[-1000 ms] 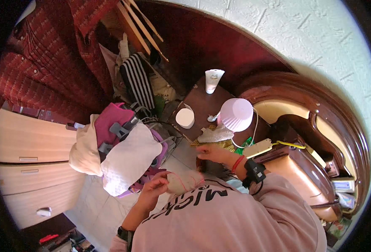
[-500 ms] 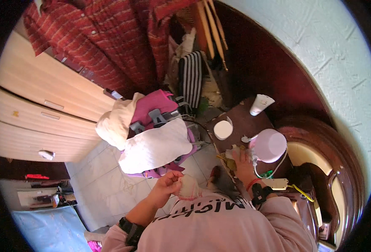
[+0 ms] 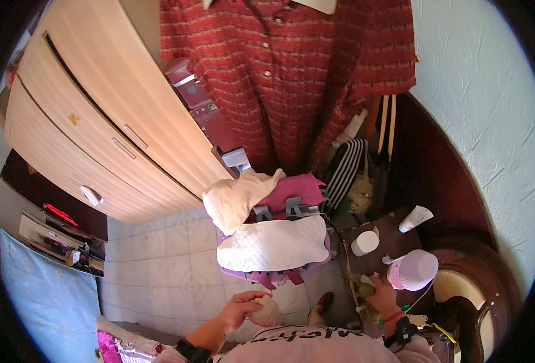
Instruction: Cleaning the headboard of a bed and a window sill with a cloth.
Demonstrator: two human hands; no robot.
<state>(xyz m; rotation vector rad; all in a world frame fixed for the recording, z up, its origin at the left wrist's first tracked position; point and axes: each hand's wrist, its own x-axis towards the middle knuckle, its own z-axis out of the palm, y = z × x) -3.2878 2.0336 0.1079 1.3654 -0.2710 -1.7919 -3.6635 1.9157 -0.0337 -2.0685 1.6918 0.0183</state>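
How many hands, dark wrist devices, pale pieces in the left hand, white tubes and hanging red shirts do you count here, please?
Hands: 2, the left hand and the right hand
Dark wrist devices: 2
Pale piece in the left hand: 1
White tube: 1
Hanging red shirt: 1
Total: 7

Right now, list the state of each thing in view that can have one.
Left hand: closed on pale cloth
Pale cloth: held at one edge
Right hand: over small table, grip unclear
White tube: standing, narrow end down
White cylinder: upright
Pink lampshade: lit or unlit, cannot tell
White quilted cloth: draped over purple carrier
Red shirt: hanging
Wardrobe doors: closed or nearly so
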